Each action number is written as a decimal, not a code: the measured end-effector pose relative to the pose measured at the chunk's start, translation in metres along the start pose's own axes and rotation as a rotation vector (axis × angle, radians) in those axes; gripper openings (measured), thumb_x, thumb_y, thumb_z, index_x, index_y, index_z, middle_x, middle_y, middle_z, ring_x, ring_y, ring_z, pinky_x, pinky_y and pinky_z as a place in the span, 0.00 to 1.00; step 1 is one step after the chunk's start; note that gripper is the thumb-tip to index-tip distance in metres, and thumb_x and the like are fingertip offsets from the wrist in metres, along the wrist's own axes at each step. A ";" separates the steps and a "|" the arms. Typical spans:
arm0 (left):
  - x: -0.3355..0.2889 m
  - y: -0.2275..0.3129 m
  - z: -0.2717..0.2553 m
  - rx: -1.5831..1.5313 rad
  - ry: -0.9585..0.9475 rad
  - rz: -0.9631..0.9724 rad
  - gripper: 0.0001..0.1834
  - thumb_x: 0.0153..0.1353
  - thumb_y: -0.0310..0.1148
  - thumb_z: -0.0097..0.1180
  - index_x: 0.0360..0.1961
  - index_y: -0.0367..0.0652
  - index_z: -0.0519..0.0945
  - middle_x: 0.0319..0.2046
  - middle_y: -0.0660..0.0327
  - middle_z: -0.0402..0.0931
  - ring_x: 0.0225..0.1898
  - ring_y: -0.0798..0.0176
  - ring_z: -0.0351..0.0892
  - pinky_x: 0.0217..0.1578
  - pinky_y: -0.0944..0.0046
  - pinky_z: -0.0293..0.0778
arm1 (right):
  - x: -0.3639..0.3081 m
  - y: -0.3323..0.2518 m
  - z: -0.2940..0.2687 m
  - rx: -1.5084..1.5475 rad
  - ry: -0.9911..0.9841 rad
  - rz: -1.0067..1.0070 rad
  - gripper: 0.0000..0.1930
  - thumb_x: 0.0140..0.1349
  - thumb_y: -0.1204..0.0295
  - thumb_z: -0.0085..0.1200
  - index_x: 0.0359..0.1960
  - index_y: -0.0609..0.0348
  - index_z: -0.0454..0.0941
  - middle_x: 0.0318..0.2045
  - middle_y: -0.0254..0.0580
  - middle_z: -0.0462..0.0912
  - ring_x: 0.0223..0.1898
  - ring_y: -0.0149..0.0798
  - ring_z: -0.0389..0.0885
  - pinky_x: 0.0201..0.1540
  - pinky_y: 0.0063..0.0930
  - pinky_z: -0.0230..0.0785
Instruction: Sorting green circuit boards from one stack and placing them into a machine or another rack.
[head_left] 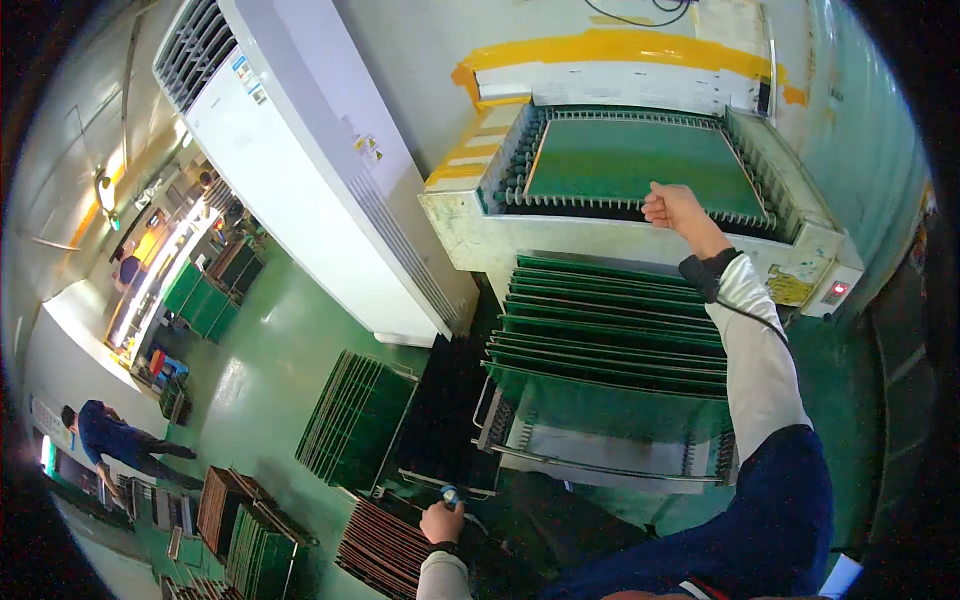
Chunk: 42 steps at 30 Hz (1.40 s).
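Note:
My right hand (674, 208) hovers at the near edge of a flat green panel (640, 160), its fingers curled in and nothing seen in them. The panel lies on the rollers of a pale conveyor machine (600, 236). Below the machine, a rack (610, 468) holds several upright green panels (610, 320) in a row. Low and to the left, my left hand (442, 522) is closed round a small thing with a blue-and-white tip (450, 495); its kind I cannot make out. That hand is beside a rack of reddish-brown-edged panels (385, 548).
A tall white air conditioner (330, 170) stands left of the machine. Another rack of green panels (355, 418) sits on the green floor (240, 390), near a dark rack (445, 410). At far left a person in dark clothes (120, 440) bends over racks. A red-lit switch box (835, 291) is at right.

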<state>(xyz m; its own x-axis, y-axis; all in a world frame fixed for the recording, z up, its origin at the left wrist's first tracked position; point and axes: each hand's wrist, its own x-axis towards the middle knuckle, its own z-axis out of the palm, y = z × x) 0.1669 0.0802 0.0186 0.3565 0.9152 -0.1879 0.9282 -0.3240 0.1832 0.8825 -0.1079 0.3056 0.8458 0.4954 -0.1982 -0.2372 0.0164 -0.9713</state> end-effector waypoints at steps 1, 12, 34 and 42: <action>0.000 0.002 0.000 0.004 -0.002 0.001 0.23 0.50 0.54 0.62 0.28 0.43 0.86 0.28 0.51 0.83 0.36 0.44 0.83 0.38 0.45 0.78 | 0.002 0.000 0.005 -0.186 0.077 -0.088 0.20 0.66 0.54 0.57 0.44 0.59 0.77 0.37 0.51 0.86 0.37 0.45 0.86 0.32 0.35 0.78; 0.001 0.006 -0.002 0.119 0.028 0.025 0.22 0.50 0.54 0.63 0.26 0.44 0.86 0.28 0.51 0.84 0.36 0.45 0.84 0.38 0.47 0.79 | 0.004 0.004 0.042 -1.504 0.323 -0.384 0.32 0.67 0.44 0.48 0.68 0.45 0.68 0.71 0.43 0.63 0.72 0.53 0.57 0.70 0.59 0.51; -0.005 0.002 -0.006 0.022 0.047 0.034 0.23 0.52 0.54 0.63 0.28 0.41 0.85 0.30 0.52 0.83 0.37 0.43 0.82 0.38 0.44 0.77 | -0.218 0.045 0.086 -1.118 -0.435 -0.753 0.17 0.64 0.66 0.60 0.53 0.57 0.79 0.54 0.46 0.80 0.58 0.50 0.75 0.63 0.40 0.66; -0.012 -0.001 -0.014 -0.042 0.055 0.029 0.22 0.53 0.52 0.63 0.30 0.41 0.85 0.32 0.51 0.83 0.39 0.44 0.81 0.41 0.45 0.76 | -0.329 0.101 0.080 -1.320 -0.455 -0.803 0.29 0.60 0.61 0.62 0.61 0.59 0.72 0.66 0.48 0.68 0.68 0.53 0.63 0.69 0.49 0.57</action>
<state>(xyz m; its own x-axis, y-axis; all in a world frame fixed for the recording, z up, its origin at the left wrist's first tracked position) 0.1599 0.0731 0.0344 0.3755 0.9179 -0.1287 0.9119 -0.3409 0.2286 0.5426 -0.1998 0.2834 0.2801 0.9361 0.2126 0.9361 -0.2173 -0.2766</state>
